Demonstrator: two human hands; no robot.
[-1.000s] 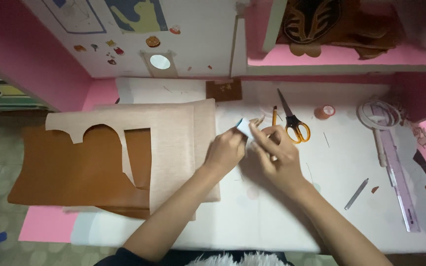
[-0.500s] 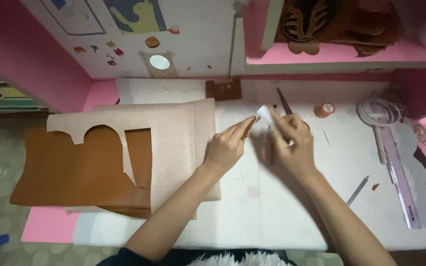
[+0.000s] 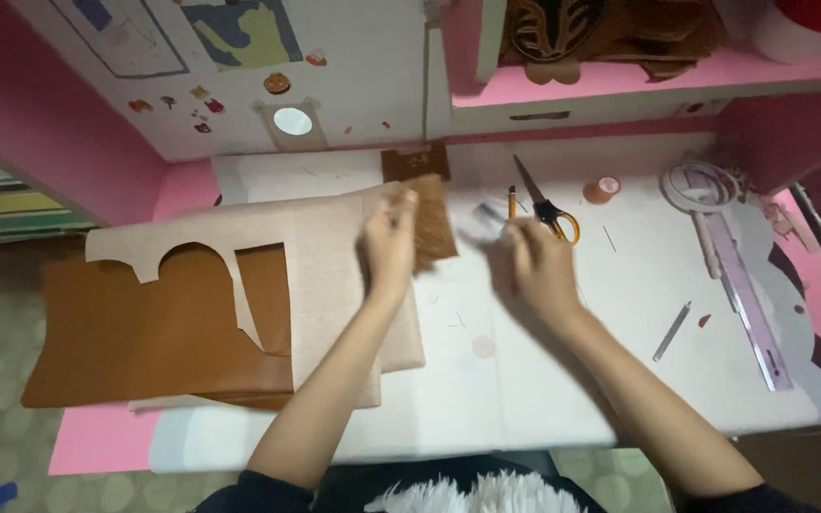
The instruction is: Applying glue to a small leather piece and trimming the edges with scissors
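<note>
My left hand (image 3: 390,245) pinches a small rectangular piece of brown leather (image 3: 435,224) and holds it tilted above the white work mat (image 3: 525,380). My right hand (image 3: 539,268), blurred by motion, is just right of it. A small pale scrap (image 3: 485,217) sits at its fingertips and it seems to grip it. Orange-handled scissors (image 3: 549,207) and a pencil (image 3: 512,198) lie just beyond the right hand.
A large leather sheet (image 3: 192,323), tan on one face and beige on the other, with cut-outs, lies at the left. A dark brown square (image 3: 415,161), a small tape roll (image 3: 604,188), a long clear ruler (image 3: 751,304) and a thin metal tool (image 3: 672,331) lie on the mat. A pink shelf (image 3: 658,76) stands behind.
The hands were together on the pale scrap near the scissors. They have now parted: the left holds a brown leather piece, and the right has shifted slightly left with the scrap.
</note>
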